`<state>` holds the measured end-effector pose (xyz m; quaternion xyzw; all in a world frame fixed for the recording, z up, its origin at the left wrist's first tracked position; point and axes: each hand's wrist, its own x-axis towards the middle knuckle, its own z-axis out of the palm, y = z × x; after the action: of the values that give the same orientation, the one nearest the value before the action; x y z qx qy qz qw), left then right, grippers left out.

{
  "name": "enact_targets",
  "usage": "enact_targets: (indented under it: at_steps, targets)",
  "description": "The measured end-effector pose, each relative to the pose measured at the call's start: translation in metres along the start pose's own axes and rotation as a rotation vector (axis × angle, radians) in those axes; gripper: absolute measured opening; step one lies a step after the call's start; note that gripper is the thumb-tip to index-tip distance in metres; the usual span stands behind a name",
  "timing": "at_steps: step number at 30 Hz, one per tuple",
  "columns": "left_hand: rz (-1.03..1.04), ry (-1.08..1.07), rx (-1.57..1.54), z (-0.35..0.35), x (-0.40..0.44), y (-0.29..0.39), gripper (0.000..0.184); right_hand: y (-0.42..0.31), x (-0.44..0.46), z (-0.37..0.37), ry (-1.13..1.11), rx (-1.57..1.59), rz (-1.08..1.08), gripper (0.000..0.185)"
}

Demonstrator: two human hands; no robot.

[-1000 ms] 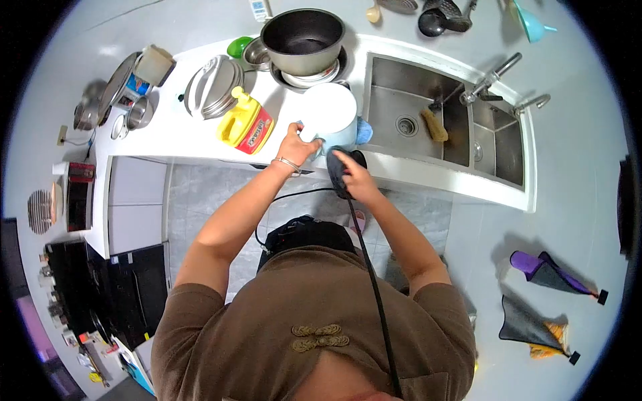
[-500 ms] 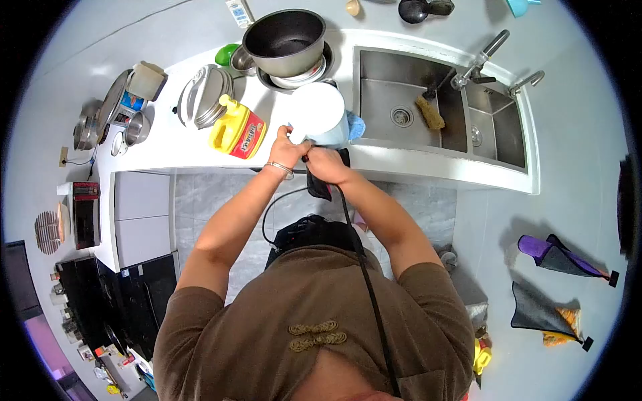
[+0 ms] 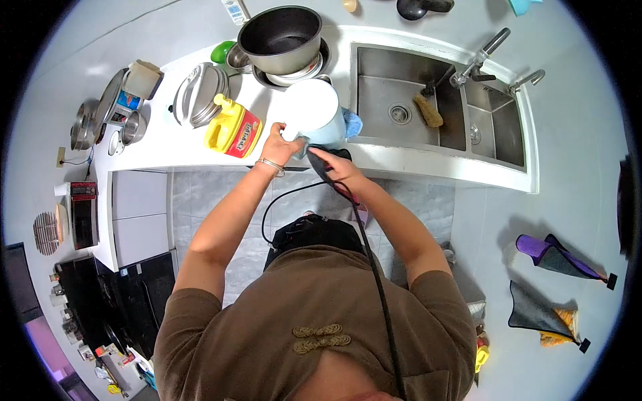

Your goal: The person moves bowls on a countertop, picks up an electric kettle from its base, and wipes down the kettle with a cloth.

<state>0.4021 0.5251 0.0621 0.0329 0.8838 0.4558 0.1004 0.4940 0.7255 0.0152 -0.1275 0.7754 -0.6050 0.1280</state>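
A white round canister (image 3: 311,105) stands at the counter's front edge, left of the sink. My left hand (image 3: 282,146) is at its near left side, thumb and fingers curled round a greyish part there; whether that is a handle I cannot tell. My right hand (image 3: 342,168) is closed on a black cloth (image 3: 319,160) just below the canister, its fingers partly hidden by the cloth. A blue cloth or sponge (image 3: 352,123) lies against the canister's right side. To the left stands a yellow detergent jug (image 3: 235,128) with a red label.
A double steel sink (image 3: 400,83) with a yellow sponge (image 3: 428,110) is on the right. Behind the canister sits a large pot (image 3: 279,40) stacked on bowls. A lidded metal pot (image 3: 202,95) stands left. A black cord (image 3: 371,267) hangs across my front.
My right hand has shifted slightly right and down from the left hand, and the black cloth has changed its fold. The left hand has moved slightly left, its thumb turned against the greyish part.
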Motion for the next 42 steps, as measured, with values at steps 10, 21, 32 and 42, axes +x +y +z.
enact_targets:
  at_steps: [10, 21, 32, 42]
  targets:
    - [-0.054, -0.013, 0.041, -0.008, -0.020, 0.038, 0.069, 0.024, 0.091, 0.025, -0.229, -0.407, -0.026, 0.028]
    - [0.108, 0.104, 0.113, 0.003, -0.008, 0.005, 0.073, 0.040, 0.056, 0.047, -0.117, 0.551, 0.098, 0.065]
    - [0.102, 0.111, -0.074, -0.007, -0.015, 0.010, 0.069, -0.010, 0.043, 0.018, -0.084, -0.537, -0.097, 0.064]
    - [0.501, 0.505, -0.058, -0.036, -0.040, 0.070, 0.036, -0.034, 0.040, 0.016, -0.125, -0.656, 0.037, 0.066]
